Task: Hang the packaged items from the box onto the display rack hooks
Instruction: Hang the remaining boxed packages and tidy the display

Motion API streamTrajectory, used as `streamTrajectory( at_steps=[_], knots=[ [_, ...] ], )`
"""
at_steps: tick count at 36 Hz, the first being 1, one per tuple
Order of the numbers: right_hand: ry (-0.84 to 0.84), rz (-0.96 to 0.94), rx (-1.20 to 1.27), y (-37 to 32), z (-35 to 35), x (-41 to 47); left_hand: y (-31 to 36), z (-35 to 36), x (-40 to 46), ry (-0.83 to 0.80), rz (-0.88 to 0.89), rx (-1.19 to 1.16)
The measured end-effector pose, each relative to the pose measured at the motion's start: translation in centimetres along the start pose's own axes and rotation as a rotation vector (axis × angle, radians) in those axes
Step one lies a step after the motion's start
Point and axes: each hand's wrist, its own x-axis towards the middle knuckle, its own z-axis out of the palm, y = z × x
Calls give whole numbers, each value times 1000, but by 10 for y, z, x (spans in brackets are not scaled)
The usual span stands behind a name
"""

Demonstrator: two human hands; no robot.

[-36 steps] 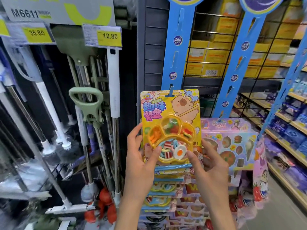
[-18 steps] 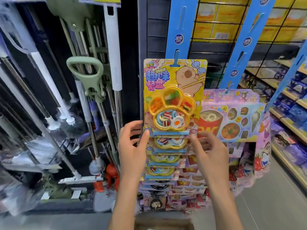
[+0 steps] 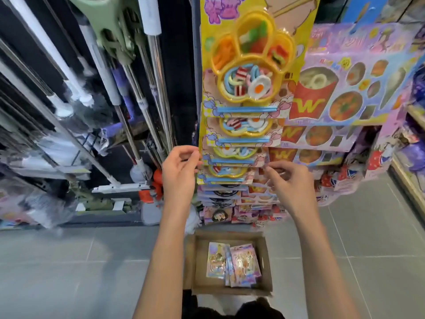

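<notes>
A yellow toy-food package (image 3: 248,65) hangs at the top of a column of like packages (image 3: 232,155) on the display strip. My left hand (image 3: 181,173) hovers at the column's left edge with fingers loosely curled and holds nothing. At the right edge, my right hand (image 3: 289,185) hovers the same way, also holding nothing. A cardboard box (image 3: 197,261) stands on the floor below, with a few packaged items (image 3: 232,264) lying inside it.
Mops and brooms (image 3: 128,88) hang on the rack to the left. Purple toy-food packages (image 3: 349,88) hang on the strip to the right. A shelf edge (image 3: 411,180) runs along the far right. Grey tiled floor (image 3: 92,272) surrounds the box.
Both hands let go of the yellow package, which now hangs on the strip, and dropped lower. The view tilted down, bringing the box on the floor into sight.
</notes>
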Motion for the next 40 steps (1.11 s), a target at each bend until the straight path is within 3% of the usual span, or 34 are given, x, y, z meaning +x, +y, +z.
streamTrajectory(
  at_steps=[7, 18, 23, 30, 40],
  knots=[
    [-64, 133, 78, 51, 25, -22, -54, -7, -15, -50, -208, -15],
    [-331, 548, 99, 179, 99, -122, -205, -18, -74, -81, -590, 84],
    [-392, 673, 101, 248, 128, -153, -269, -12, -85, -88, -657, 109],
    [-526, 742, 21, 365, 180, -157, -392, 8, -92, -111, -881, 143],
    [-744, 797, -119, 522, 238, -124, -612, 48, -103, -216, -1013, 283]
  ],
)
